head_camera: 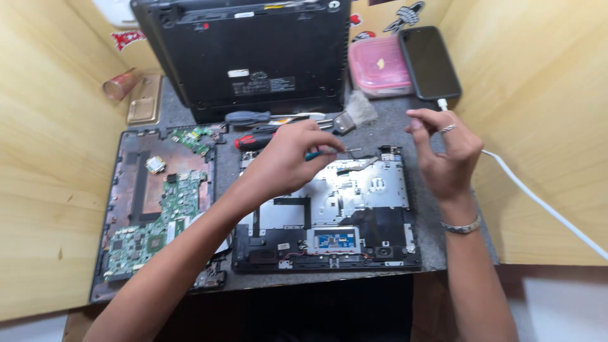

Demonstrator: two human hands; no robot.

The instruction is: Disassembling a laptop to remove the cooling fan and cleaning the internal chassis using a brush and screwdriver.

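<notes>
My left hand (292, 156) grips a small teal-handled screwdriver (320, 154) whose tip points right over the top edge of an opened laptop palmrest (354, 209) with its silver metal backing up. My right hand (446, 149), with a ring and a bracelet, hovers above the palmrest's upper right corner, thumb and fingers pinched together; whether something tiny sits between them I cannot tell.
A laptop base with green motherboard (155, 215) lies at left. Two larger screwdrivers (256, 130) and a brush (354, 113) lie behind the palmrest. A black laptop lid (247, 54), a pink box (379, 66), a phone (429, 62) with white cable (538, 199), and wooden side walls surround.
</notes>
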